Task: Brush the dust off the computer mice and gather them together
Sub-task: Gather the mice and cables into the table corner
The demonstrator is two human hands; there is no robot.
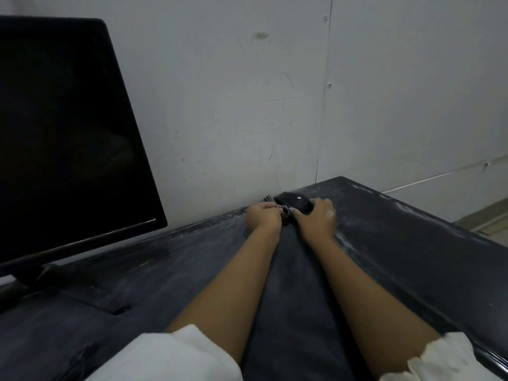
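A black computer mouse (pixel 294 202) with a small white mark on top lies at the far edge of the dusty black table (pixel 398 243), against the wall. My right hand (pixel 319 218) grips the mouse from the right, fingers curled over its side. My left hand (pixel 264 215) pinches the bundled dark cable (pixel 284 211) just left of the mouse. Both arms stretch far forward. No brush and no other mouse are in view.
A large black monitor (pixel 68 138) stands at the left on its base (pixel 41 281), close to the wall (pixel 247 105). The table's right edge runs diagonally, with floor (pixel 489 224) beyond it. Streaks of pale dust cover the tabletop.
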